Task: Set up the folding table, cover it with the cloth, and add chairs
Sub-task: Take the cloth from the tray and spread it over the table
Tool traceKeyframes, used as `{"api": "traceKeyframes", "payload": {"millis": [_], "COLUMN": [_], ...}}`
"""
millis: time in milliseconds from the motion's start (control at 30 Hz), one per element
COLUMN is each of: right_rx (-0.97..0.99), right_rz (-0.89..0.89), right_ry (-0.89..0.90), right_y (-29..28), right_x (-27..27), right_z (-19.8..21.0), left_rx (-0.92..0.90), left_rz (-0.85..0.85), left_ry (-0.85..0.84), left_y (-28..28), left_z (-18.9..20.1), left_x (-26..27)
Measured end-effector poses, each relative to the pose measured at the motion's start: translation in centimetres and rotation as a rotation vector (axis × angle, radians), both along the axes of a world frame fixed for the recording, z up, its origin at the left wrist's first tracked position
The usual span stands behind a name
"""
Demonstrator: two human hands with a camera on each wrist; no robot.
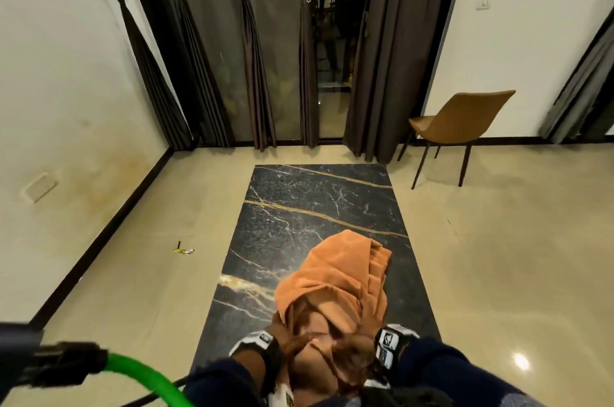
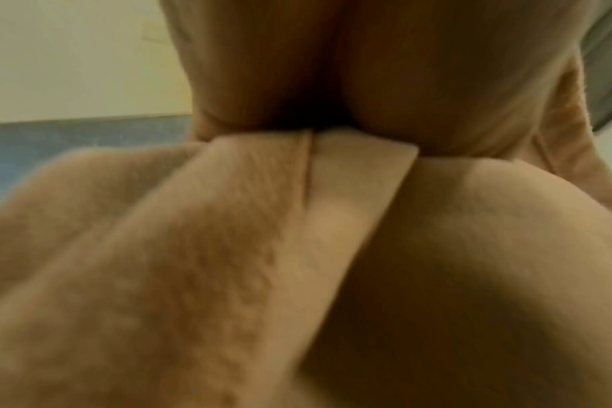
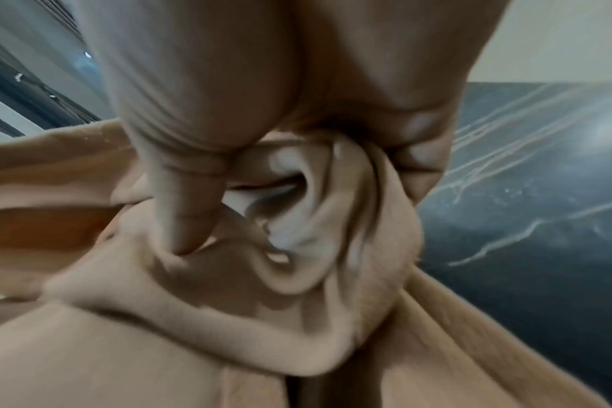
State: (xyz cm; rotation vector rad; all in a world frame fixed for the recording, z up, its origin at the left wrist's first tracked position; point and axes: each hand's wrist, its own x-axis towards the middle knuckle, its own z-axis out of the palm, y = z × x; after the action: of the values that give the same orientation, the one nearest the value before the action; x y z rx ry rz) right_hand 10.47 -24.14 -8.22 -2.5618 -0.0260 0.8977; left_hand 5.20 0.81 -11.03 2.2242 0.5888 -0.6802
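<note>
Two hands hold one orange cloth (image 1: 335, 293) at the near end of the dark marble folding table (image 1: 315, 207). The left hand (image 1: 285, 345) grips a bunch of cloth in its curled fingers. The right hand (image 1: 352, 355) does the same just beside it. In the right wrist view, the right hand's fingers (image 3: 189, 193) dig into a twist of soft folds. In the left wrist view, the left hand's fingers (image 2: 280, 69) press down on flat folded layers of cloth.

The cloth is still in a heap. It lies on the near half of the table, a little to the right of the middle. The far half of the table top is bare. The table is long, and its long side runs away from the person toward the dark curtains (image 1: 252, 57). So the cloth stretches forward from both grips, along the length of the table.

I think the table is already set up and the covering step is going on. The cloth likely needs to go out and away, toward the far end. Both hands are at about the same spot, so neither is much nearer. The hands may need to move apart first to open the cloth wide.

One brown chair (image 1: 461, 127) stands well apart, by the far wall on the right.
</note>
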Motion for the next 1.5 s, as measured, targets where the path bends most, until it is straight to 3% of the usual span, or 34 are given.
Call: {"api": "traceKeyframes", "payload": {"millis": [33, 67, 133, 233, 333, 400, 533, 633, 767, 833, 933, 1000, 1067, 1200, 1267, 1333, 1400, 1500], "right_rx": [-0.014, 0.024, 0.118, 0.260, 0.182, 0.171, 0.175, 0.107, -0.083, -0.060, 0.061, 0.136, 0.100, -0.264, -0.329, -0.224, -0.083, -0.006], "right_rz": [0.060, 0.010, -0.031, -0.067, -0.038, -0.042, 0.007, -0.059, -0.036, -0.078, -0.214, -0.255, -0.187, 0.156, 0.032, -0.239, -0.387, -0.179], "right_ry": [0.032, 0.062, 0.025, -0.065, -0.218, -0.310, -0.453, -0.473, -0.661, -0.812, -0.932, -1.053, -1.196, -1.246, -1.269, -1.251, -1.162, -0.997], "right_y": [0.5, 1.0, 1.6, 1.1, 0.7, 0.6, -0.4, -3.3, -5.0, -5.7, -6.2, -6.6, -7.2, -8.8, -10.7, -12.5, -13.6, -12.8], "right_x": [-1.3, -2.1, -3.0, -0.2, 4.8, 7.9, 14.1, 17.5, 19.0, 19.7, 19.6, 18.8, 17.9, 16.0, 17.0, 17.5, 17.7, 16.9], "right_z": [1.8, 3.3, 5.2, 7.6, 8.5, 12.0, 24.5, 30.1, 37.2, 39.4, 42.6, 44.6, 46.1, 49.3, 50.2, 49.6, 47.5, 40.6], "left_rx": [0.053, 0.088, 0.097, -0.013, -0.096, -0.067, 0.202, 0.336, 0.362, 0.490, 0.901, 1.023, 1.071, 0.980, 0.750, 0.531, 0.432, 0.483], "left_rz": [-0.041, -0.067, -0.056, -0.001, 0.140, 0.127, 0.153, 0.128, 0.184, 0.064, -0.285, -0.346, -0.201, 0.099, 0.292, 0.423, 0.393, 0.164], "left_ry": [0.035, 0.062, 0.081, -0.107, -0.331, -0.433, -0.572, -0.668, -0.992, -1.056, -0.970, -1.034, -1.113, -1.039, -1.042, -1.062, -1.021, -0.872], "left_y": [-0.4, -0.2, -1.2, -1.6, -0.9, -0.3, 3.2, 6.8, 8.5, 8.4, 8.9, 9.8, 11.1, 15.4, 16.8, 17.7, 17.7, 16.2], "left_z": [-0.3, -0.9, 1.7, 5.7, 10.9, 15.0, 25.7, 33.0, 39.9, 43.0, 46.8, 48.1, 49.2, 50.5, 49.7, 47.8, 44.9, 38.8], "left_x": [0.1, 0.2, 0.3, 1.9, 5.4, 8.8, 15.3, 17.9, 18.4, 17.5, 16.0, 15.7, 15.6, 15.2, 14.6, 13.9, 13.4, 12.0]}}
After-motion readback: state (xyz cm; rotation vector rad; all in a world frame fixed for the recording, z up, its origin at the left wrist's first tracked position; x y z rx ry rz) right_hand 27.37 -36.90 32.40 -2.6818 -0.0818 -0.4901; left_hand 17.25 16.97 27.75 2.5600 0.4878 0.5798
